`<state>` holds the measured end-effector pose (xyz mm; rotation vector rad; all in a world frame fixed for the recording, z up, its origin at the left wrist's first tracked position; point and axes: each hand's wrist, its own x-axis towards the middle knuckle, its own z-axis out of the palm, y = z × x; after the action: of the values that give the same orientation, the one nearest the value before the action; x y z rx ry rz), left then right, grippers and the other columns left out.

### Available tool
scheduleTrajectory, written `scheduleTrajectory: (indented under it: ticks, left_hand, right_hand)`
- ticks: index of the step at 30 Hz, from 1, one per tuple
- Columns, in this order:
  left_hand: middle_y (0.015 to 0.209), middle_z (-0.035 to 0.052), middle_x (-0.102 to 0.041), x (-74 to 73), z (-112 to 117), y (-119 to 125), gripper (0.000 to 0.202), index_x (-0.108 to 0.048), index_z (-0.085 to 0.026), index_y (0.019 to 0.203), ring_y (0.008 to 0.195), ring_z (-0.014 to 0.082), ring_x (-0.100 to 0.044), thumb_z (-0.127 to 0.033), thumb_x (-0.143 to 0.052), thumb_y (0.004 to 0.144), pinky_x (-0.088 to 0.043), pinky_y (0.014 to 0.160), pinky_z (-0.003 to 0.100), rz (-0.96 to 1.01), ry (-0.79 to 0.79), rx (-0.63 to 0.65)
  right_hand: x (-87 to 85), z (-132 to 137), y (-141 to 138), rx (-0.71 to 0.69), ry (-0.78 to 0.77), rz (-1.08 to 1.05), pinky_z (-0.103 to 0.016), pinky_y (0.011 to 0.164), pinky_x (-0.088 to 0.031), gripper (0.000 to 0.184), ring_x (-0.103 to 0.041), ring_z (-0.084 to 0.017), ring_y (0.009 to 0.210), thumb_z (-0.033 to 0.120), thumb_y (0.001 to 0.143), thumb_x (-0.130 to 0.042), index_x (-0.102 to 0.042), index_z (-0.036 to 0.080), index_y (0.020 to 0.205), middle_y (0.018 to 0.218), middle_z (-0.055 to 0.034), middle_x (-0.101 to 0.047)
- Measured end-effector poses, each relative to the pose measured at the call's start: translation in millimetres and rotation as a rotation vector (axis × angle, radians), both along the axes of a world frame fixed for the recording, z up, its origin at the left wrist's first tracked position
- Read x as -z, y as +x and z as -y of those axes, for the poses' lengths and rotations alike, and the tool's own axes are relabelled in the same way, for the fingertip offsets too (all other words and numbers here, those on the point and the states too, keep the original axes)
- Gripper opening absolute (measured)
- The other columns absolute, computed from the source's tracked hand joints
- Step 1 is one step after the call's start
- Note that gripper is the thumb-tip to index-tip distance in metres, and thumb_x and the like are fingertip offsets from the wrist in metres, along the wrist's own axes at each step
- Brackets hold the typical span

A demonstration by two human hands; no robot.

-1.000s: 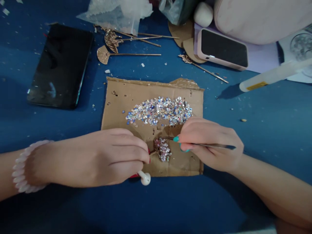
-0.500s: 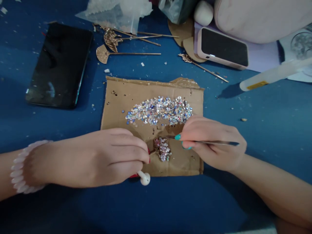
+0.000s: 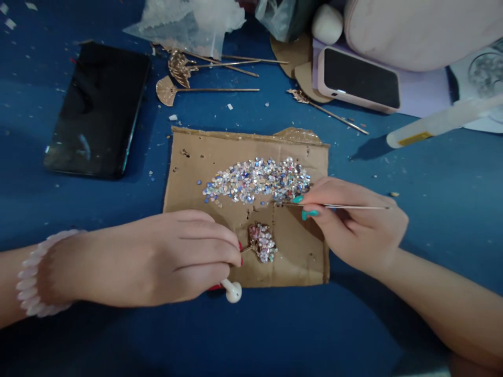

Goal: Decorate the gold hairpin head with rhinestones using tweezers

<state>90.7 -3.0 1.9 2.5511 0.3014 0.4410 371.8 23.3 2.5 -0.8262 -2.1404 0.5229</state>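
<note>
My left hand (image 3: 157, 259), with red nails, pinches the thin metal stem of a hairpin (image 3: 262, 243) whose head is crusted with pink and clear stones. A white earbud (image 3: 233, 292) sticks out below the same hand's fingers. My right hand (image 3: 353, 222), with teal nails, is closed on slim metal tweezers (image 3: 346, 207). Their tip is at the lower edge of a spread of small glittering rhinestones (image 3: 255, 180). Both the hairpin head and the rhinestones are over a piece of brown cardboard (image 3: 298, 262). Whether the tip holds a stone is too small to tell.
A black tablet-like device (image 3: 98, 110) lies at left. Several gold hairpins (image 3: 166, 91) and a plastic bag (image 3: 188, 26) are at the back. At right are a pink-cased phone (image 3: 359, 78), a white tube (image 3: 428, 125) and a pale rounded case (image 3: 424, 31).
My right hand has moved the tweezers up and slightly right, from the hairpin head to the edge of the rhinestones. My left hand still holds the hairpin in nearly the same place.
</note>
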Motion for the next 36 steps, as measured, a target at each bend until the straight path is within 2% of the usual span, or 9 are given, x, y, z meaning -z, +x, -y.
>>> scheduleTrajectory:
  ticks: [6, 13, 25, 31, 36]
  left_hand:
    - [0.113, 0.0040, -0.072, 1.4, 1, -3, 0.019, -0.062, -0.017, 0.099, 0.110, 0.0162, -0.064, -0.015, -0.043, 0.104, -0.044, 0.101, 0.031, 0.000, -0.016, 0.001]
    - [0.108, 0.0040, -0.071, 4.1, 1, -2, 0.019, -0.062, -0.017, 0.099, 0.106, 0.0156, -0.064, -0.014, -0.044, 0.103, -0.042, 0.100, 0.031, 0.011, -0.006, 0.001]
    - [0.111, 0.0044, -0.070, 3.0, 0, -3, 0.019, -0.062, -0.014, 0.103, 0.113, 0.0161, -0.059, -0.011, -0.043, 0.103, -0.037, 0.103, 0.030, -0.007, -0.017, 0.035]
    - [0.109, 0.0040, -0.071, 2.2, 0, -1, 0.020, -0.063, -0.013, 0.102, 0.111, 0.0163, -0.060, -0.011, -0.044, 0.103, -0.039, 0.102, 0.030, 0.015, -0.007, 0.014]
    - [0.106, 0.0037, -0.073, 4.3, 0, -1, 0.019, -0.064, -0.014, 0.101, 0.109, 0.0163, -0.062, -0.012, -0.044, 0.103, -0.043, 0.100, 0.031, 0.005, 0.015, 0.005]
  right_hand:
    - [0.2, -1, 4, 0.076, 0.011, 0.053, -0.028, 0.061, -0.057, 0.016, -0.067, -0.014, 0.061, 0.014, 0.092, -0.060, -0.070, 0.023, 0.082, 0.065, 0.0009, -0.070]
    - [1.5, -3, 8, 0.126, 0.065, 0.074, -0.027, 0.061, -0.058, 0.015, -0.073, -0.016, 0.069, 0.012, 0.089, -0.062, -0.069, 0.023, 0.081, 0.075, -0.0013, -0.076]
    - [1.4, -6, 11, 0.276, 0.131, 0.159, -0.023, 0.064, -0.059, 0.019, -0.074, -0.014, 0.072, 0.011, 0.089, -0.059, -0.064, 0.023, 0.075, 0.078, -0.0002, -0.077]
    - [-0.1, -9, 10, 0.221, 0.143, 0.108, -0.024, 0.057, -0.056, 0.015, -0.069, -0.014, 0.062, 0.012, 0.090, -0.057, -0.061, 0.024, 0.081, 0.070, 0.0011, -0.072]
    - [-1.3, -9, 10, 0.180, 0.089, 0.108, -0.024, 0.052, -0.052, 0.016, -0.064, -0.013, 0.057, 0.013, 0.092, -0.054, -0.057, 0.025, 0.081, 0.068, 0.0016, -0.067]
